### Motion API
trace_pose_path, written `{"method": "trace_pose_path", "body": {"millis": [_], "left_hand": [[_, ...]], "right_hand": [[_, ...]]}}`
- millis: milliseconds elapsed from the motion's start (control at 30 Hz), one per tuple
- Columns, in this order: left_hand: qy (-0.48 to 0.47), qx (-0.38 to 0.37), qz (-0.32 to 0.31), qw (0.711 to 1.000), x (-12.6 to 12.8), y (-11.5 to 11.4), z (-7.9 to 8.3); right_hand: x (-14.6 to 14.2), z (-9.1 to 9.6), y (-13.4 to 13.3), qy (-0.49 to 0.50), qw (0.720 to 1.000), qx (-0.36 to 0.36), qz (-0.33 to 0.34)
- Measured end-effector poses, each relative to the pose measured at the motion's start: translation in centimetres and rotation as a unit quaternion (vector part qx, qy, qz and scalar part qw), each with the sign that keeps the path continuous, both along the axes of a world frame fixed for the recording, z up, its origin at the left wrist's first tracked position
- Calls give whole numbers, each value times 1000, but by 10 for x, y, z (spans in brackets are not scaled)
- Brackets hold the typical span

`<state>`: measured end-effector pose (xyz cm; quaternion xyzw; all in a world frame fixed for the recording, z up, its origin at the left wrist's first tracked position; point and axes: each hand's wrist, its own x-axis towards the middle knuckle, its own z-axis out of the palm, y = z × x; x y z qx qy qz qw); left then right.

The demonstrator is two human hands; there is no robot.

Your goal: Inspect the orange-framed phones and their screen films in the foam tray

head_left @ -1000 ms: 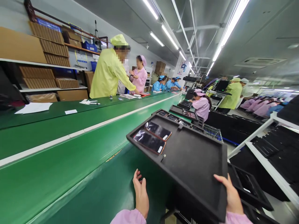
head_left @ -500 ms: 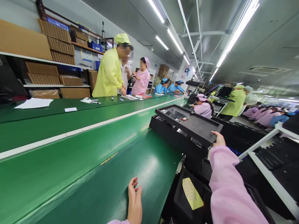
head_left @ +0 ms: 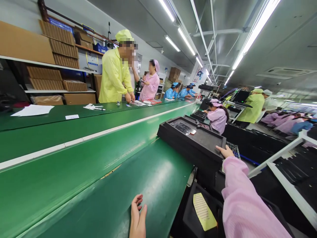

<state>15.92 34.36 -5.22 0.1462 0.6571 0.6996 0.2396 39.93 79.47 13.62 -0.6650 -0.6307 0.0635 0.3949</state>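
At the right, my right hand [head_left: 226, 152] grips the near right corner of a black tray [head_left: 208, 142], thumb over the rim. A dark glossy panel [head_left: 182, 127] and a small red-edged piece [head_left: 193, 132] lie in this tray. It sits at the top of a black stack at the end of the green bench surface [head_left: 148, 178]. My left hand [head_left: 138, 216] is held above the green surface at the bottom, fingers loosely bent and apart, with nothing in it.
Below the stack, a yellow printed sheet [head_left: 204, 211] lies on a black tray. A white metal frame [head_left: 284, 148] stands at the right. Across the green bench, a person in yellow [head_left: 112, 76] leans over papers. Another in pink [head_left: 218, 115] sits beyond the stack.
The black tray has come down slightly to the left, and the gaps under it no longer show. Another tray behind it is now visible. My left hand has shifted slightly left and down.
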Motion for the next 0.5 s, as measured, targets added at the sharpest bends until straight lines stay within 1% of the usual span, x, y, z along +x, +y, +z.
{"method": "trace_pose_path", "body": {"millis": [67,167,200,267,333,367,433,500], "left_hand": [[9,-6,2,1000,1,1,-2],[15,-13,1,1000,2,1,-3],[14,-14,1,1000,3,1,-3],[11,-15,2,1000,3,0,-3],[11,-19,-1,1000,3,-1,-1],[14,-21,-2,1000,3,-1,-1],[21,-23,-4,1000,3,-1,1],[25,-22,-4,999,4,0,1]], "right_hand": [[1,-8,0,-11,1000,-2,-16],[-6,-21,-11,-39,998,41,-21],[-10,-26,-17,-57,997,59,-7],[-21,-38,-30,-109,989,84,49],[-32,-52,-41,-163,976,98,105],[-37,-57,-44,-184,970,104,119],[-45,-64,-47,-211,962,122,120],[-51,-65,-43,-224,958,141,108]]}}
